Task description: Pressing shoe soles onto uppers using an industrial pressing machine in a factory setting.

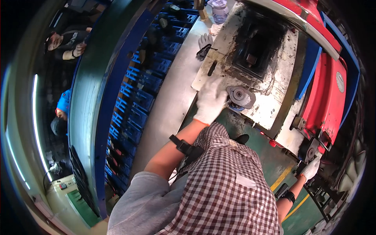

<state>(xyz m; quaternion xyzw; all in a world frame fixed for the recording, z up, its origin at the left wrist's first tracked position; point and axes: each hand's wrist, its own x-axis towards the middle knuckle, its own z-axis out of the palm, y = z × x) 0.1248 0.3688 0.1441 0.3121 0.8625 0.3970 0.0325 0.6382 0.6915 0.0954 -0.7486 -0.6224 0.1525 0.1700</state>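
Note:
My left hand (210,102), in a white knit glove, lies palm down at the near edge of the scuffed, pale machine plate (270,111). Its fingers stretch forward, and its thumb side is against a grey, rounded metal part (240,96) with a ringed round centre. A bit of blue shows under that part. Off to the right, my gloved right hand (311,170) is closed at the lower end of a similar dark grey part (310,153) with a round centre, below the red machine cover. Its fingertips are partly hidden.
A black-stained recess (256,49) opens in the plate. Left of it, a metal ledge (164,102) carries a grey glove (205,40) and a purplish plastic jug (219,11). Blue racks (135,98) stand farther left. The red machine cover (325,98) is at right. Two other people are at far left.

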